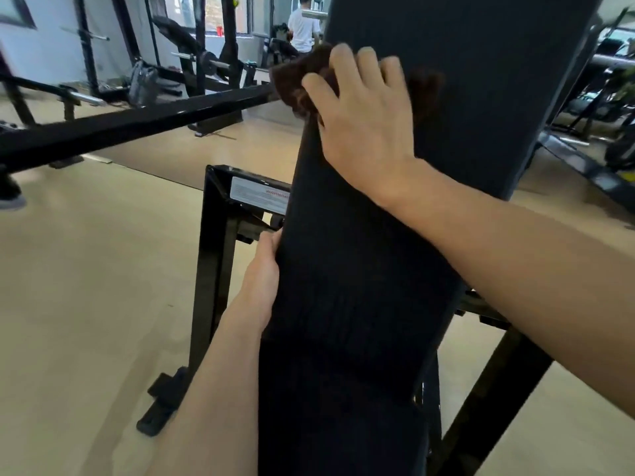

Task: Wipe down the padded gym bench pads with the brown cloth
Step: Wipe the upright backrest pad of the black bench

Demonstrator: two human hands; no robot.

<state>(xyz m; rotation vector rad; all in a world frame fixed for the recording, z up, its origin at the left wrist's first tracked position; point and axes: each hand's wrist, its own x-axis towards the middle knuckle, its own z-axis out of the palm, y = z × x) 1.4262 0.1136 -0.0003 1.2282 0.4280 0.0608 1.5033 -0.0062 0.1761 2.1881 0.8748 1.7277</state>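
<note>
A long black padded back pad of a gym bench runs from the bottom of the view up to the top right, tilted upward. A shorter black seat pad lies below it. My right hand presses the brown cloth flat against the upper left part of the back pad; the cloth sticks out past the pad's left edge. My left hand grips the back pad's left edge lower down, fingers curled behind it and hidden.
The bench's black steel frame with a white warning label stands left of the pad. A black bar crosses the left. Racks, another bench and a person in a white shirt are at the back. The floor is light wood.
</note>
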